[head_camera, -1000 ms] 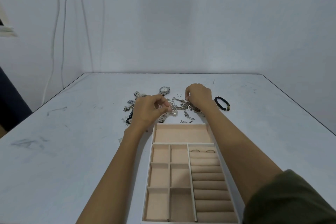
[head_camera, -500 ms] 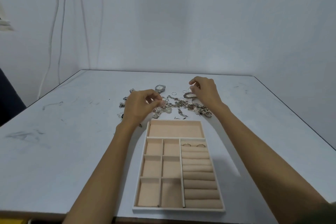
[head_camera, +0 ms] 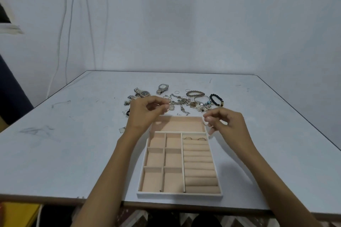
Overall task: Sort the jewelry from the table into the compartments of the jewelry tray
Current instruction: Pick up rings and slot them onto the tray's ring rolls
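Note:
The cream jewelry tray [head_camera: 180, 195] lies near the table's front edge, with two rings [head_camera: 194, 138] in its top ring roll. Behind it sits the jewelry pile [head_camera: 184, 103] of silver chains and charms. My left hand [head_camera: 144, 115] hovers over the tray's far left corner and pinches a thin silver piece [head_camera: 160, 104] between thumb and forefinger. My right hand [head_camera: 226, 122] hovers at the tray's far right corner, fingertips pinched together on something tiny that I cannot make out.
Two silver watches [head_camera: 163, 88] [head_camera: 143, 93] lie at the back left of the pile. A brown bead bracelet [head_camera: 194, 93] and a black bead bracelet [head_camera: 216, 100] lie at its right. The white table [head_camera: 73, 143] ends just below the tray.
My right hand has drawn back from the pile to the tray's far right corner. My left hand stays lifted with its pinch. The view has pulled back and tilted up.

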### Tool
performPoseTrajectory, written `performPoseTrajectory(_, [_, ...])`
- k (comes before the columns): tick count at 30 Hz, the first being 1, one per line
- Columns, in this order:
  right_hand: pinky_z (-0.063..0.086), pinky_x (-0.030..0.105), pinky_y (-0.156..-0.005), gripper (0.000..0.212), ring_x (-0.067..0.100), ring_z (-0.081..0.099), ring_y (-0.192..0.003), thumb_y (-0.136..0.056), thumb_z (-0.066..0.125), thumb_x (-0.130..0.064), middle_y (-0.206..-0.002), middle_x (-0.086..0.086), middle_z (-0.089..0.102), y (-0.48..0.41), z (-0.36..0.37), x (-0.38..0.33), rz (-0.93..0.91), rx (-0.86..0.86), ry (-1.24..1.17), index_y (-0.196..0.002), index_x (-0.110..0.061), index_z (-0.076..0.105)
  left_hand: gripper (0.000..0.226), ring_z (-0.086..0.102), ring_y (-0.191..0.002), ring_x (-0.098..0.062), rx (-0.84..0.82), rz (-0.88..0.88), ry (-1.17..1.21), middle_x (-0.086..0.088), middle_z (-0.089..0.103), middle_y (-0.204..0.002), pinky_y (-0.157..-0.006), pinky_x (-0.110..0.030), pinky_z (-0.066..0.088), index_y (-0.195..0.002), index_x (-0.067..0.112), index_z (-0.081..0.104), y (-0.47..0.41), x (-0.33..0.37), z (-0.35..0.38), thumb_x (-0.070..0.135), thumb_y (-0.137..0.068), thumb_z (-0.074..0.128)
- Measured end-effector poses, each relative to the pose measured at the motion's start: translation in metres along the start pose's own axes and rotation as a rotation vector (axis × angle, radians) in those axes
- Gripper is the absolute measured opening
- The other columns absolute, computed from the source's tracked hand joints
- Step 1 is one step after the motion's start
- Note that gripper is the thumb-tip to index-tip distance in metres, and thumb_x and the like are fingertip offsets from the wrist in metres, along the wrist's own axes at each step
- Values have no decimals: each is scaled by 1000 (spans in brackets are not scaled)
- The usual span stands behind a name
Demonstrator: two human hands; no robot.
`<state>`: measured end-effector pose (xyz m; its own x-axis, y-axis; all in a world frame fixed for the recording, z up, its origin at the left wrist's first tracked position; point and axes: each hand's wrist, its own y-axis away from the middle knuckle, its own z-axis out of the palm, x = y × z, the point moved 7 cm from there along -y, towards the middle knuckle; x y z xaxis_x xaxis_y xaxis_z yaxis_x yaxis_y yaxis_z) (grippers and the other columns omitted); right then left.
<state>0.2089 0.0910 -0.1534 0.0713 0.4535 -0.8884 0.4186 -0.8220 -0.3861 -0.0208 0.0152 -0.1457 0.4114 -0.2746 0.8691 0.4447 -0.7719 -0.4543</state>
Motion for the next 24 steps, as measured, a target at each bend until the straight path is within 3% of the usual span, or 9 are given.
performPoseTrajectory(3, [48,24,-55,16,14,59,-63,-87,64,-4,-80,-1,67,17,2,7,4,-13,45,-81,-18,69,13,66,-66,-9,1,41,-44,5,73,-76,-68,-20,55,-80,13,75,12,4,0,1,-75,76])
performPoseTrajectory(6, [37,12,-58,16,8,57,-76,-87,65,-8,-82,-14,66,23,5,10,-58,-41,148,-81,-23,68,13,66,-65,-8,14,83,-112,6,73,-75,-65,-21,55,-79,15,74,20,5,-2,3,-76,76])
performPoseTrajectory(13, [36,11,-62,9,12,56,-76,-87,62,-21,-84,-12,63,33,17,7,-221,-150,339,-84,-27,67,10,66,-65,-9,99,151,-192,9,72,-78,-64,-18,54,-81,14,74,23,7,-12,4,-77,75])
performPoseTrajectory(19, [40,14,-65,10,-7,50,-85,-91,56,-22,-88,-19,57,38,21,2,-364,-154,549,-88,-27,64,7,66,-66,-9,95,180,-224,8,72,-78,-64,-16,51,-82,10,74,23,7,-12,5,-77,75])
performPoseTrajectory(24, [44,22,-64,10,-6,48,-86,-90,57,-17,-90,-16,58,41,21,-3,-439,-140,594,-89,-22,65,8,66,-66,-9,93,193,-230,8,72,-78,-64,-16,51,-82,10,74,23,8,-12,4,-77,75])
